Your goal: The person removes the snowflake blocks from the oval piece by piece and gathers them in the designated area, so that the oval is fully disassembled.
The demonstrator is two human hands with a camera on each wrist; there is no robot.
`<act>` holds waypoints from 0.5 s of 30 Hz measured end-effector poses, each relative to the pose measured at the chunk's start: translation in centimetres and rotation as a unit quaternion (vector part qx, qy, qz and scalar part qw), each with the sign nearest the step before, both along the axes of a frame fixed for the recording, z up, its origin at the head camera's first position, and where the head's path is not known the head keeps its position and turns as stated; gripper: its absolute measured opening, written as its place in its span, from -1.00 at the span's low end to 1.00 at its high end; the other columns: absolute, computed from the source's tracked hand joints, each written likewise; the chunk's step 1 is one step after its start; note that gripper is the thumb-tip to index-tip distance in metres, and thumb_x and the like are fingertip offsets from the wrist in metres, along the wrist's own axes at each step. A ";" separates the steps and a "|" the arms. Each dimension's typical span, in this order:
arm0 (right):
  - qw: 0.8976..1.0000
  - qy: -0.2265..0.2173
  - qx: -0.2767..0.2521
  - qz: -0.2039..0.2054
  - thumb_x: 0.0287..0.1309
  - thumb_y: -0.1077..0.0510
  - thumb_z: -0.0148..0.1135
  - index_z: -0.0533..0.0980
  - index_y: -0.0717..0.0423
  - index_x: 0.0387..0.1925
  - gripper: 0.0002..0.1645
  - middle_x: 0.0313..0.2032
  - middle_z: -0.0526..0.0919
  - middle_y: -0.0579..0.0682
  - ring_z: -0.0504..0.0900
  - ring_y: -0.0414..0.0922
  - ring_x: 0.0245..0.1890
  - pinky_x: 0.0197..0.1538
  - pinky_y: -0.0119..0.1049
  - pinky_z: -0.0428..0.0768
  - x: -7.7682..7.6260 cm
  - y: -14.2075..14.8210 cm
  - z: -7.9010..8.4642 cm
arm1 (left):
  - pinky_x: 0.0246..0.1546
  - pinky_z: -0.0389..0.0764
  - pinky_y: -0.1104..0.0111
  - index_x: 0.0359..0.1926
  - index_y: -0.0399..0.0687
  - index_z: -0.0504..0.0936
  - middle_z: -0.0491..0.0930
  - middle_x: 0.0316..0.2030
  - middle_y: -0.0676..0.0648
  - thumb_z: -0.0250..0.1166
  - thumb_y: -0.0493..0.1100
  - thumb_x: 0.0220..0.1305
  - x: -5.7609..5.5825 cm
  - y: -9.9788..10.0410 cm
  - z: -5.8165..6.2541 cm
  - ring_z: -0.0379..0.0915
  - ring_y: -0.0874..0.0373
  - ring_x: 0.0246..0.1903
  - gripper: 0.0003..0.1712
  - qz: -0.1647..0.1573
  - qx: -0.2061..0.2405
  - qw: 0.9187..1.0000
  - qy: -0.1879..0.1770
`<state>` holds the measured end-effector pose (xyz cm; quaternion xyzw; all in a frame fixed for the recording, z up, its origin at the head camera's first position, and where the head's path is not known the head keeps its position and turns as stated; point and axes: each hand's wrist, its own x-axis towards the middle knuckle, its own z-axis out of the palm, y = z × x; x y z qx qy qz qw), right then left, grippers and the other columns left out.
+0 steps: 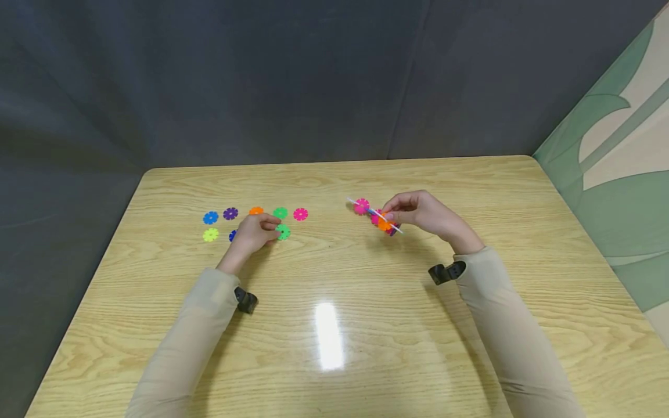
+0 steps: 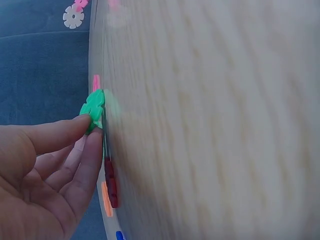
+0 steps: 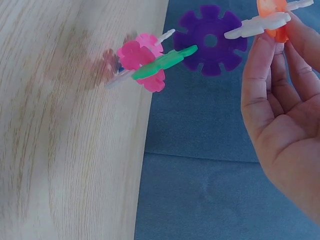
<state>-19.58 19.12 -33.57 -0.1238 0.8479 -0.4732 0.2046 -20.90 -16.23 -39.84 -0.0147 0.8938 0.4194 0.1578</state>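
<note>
In the head view, my left hand (image 1: pixel 252 233) is over the loose discs at left. Its thumb and finger pinch the edge of a green notched disc (image 1: pixel 283 233), which stands tilted at the tabletop in the left wrist view. My right hand (image 1: pixel 420 212) holds a chain of notched discs slotted into one another, pinching it at an orange disc (image 3: pixel 272 7). Along the chain in the right wrist view come a white disc (image 3: pixel 255 26), a purple disc (image 3: pixel 220 56), a green disc (image 3: pixel 162 65) and pink discs (image 3: pixel 136 56). The chain's far end hangs close over the table.
Loose discs lie in two rows on the wooden table (image 1: pixel 366 290): blue (image 1: pixel 211 217), purple (image 1: pixel 230 213), orange (image 1: pixel 256 210), another green (image 1: pixel 280 213) and pink (image 1: pixel 300 214) behind; yellow (image 1: pixel 211 235) and dark blue (image 1: pixel 232 235) in front. A dark curtain (image 1: pixel 272 81) hangs behind the table.
</note>
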 end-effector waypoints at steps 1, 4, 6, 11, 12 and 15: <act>1.000 0.000 0.000 -0.001 0.29 0.13 0.17 0.56 0.25 -0.07 -0.71 -0.33 0.66 -0.20 0.58 -0.25 -0.27 0.09 -0.23 0.55 0.0 0.0 0.0 | -0.30 0.63 0.48 0.11 -0.31 0.53 0.58 0.00 -0.32 0.23 -0.31 0.27 0.0 0.0 0.0 0.58 0.10 -0.29 -0.62 0.001 -0.004 1.000 0.001; 1.000 0.000 0.000 -0.004 0.28 0.12 0.18 0.57 0.24 -0.07 -0.70 -0.31 0.67 -0.19 0.58 -0.25 -0.26 0.08 -0.24 0.55 0.1 0.0 0.0 | -0.33 0.60 0.51 0.12 -0.31 0.53 0.57 0.01 -0.33 0.22 -0.31 0.28 -0.1 0.0 -0.1 0.57 0.13 -0.30 -0.62 0.000 -0.014 1.000 0.004; 1.000 0.000 0.001 -0.006 0.28 0.12 0.19 0.57 0.24 -0.07 -0.71 -0.31 0.67 -0.18 0.58 -0.25 -0.26 0.07 -0.25 0.55 0.1 0.0 0.1 | -0.35 0.58 0.53 0.12 -0.30 0.53 0.58 0.01 -0.32 0.22 -0.31 0.28 -0.2 0.0 -0.1 0.57 0.14 -0.31 -0.62 0.001 -0.018 1.000 0.004; 1.000 -0.001 -0.001 -0.006 0.28 0.13 0.18 0.57 0.25 -0.07 -0.71 -0.31 0.67 -0.19 0.59 -0.26 -0.28 0.05 -0.29 0.56 0.0 -0.1 0.0 | -0.38 0.54 0.55 0.12 -0.28 0.53 0.58 0.03 -0.31 0.24 -0.31 0.26 -0.3 0.0 -0.2 0.56 0.16 -0.33 -0.61 0.003 -0.022 1.000 0.004; 1.000 -0.001 -0.002 -0.006 0.28 0.13 0.18 0.57 0.25 -0.06 -0.70 -0.31 0.68 -0.19 0.59 -0.26 -0.28 0.04 -0.29 0.56 0.0 -0.1 0.0 | -0.39 0.53 0.55 0.12 -0.27 0.53 0.58 0.03 -0.30 0.24 -0.31 0.26 -0.3 -0.1 -0.2 0.55 0.16 -0.34 -0.61 0.004 -0.022 1.000 0.003; 1.000 -0.001 -0.002 -0.006 0.28 0.13 0.19 0.57 0.25 -0.07 -0.70 -0.30 0.68 -0.17 0.59 -0.25 -0.28 0.04 -0.27 0.56 0.1 -0.1 0.1 | -0.40 0.52 0.55 0.12 -0.26 0.53 0.58 0.04 -0.30 0.24 -0.31 0.25 -0.3 -0.1 -0.2 0.52 0.20 -0.38 -0.60 0.003 -0.021 1.000 0.005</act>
